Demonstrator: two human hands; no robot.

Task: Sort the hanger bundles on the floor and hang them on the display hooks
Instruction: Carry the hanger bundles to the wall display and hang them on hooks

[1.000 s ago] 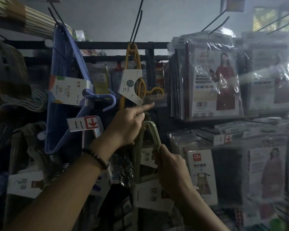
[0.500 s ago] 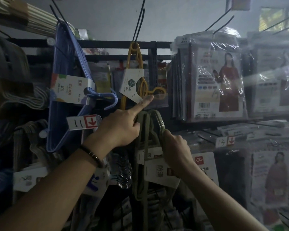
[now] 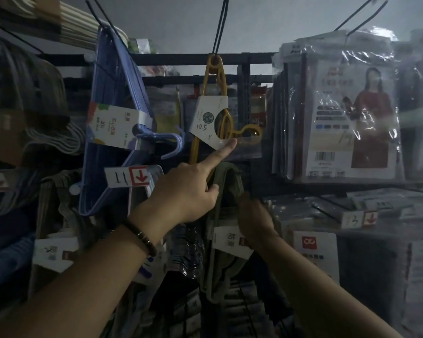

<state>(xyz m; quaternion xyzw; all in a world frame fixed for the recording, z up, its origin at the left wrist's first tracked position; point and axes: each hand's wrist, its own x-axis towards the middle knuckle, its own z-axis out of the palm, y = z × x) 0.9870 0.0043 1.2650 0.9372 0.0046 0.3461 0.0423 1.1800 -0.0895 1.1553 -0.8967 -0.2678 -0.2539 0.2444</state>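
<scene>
Right grip (image 3: 254, 217) clasps olive hanger bundle (image 3: 226, 174); left grip (image 3: 188, 191) seemingly too, before dim rack (image 3: 181, 57).

Matt olive plastic hanger bundle (image 3: 226, 191), glossy film-wrapped packets (image 3: 347, 123), paper price tag (image 3: 209, 118)

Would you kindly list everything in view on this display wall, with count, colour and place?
blue hanger bundle: one, blue, on an upper-left hook
yellow hanger bundle: one, yellow, centre hook, card marked 10.5
grey-green hanger bundle: one, grey-green, below the yellow one
display hooks: several, black, along the top
price tags: three seen, white with red arrows, left, centre-left and lower right
plastic-wrapped packs: several, clear wrap, right side
pale hangers: a stack, cream, top left
bracelet: one, dark beads, left wrist
left hand: index finger out to the yellow bundle's card, other fingers curled; grip unclear
right hand: grips the grey-green bundle
</scene>
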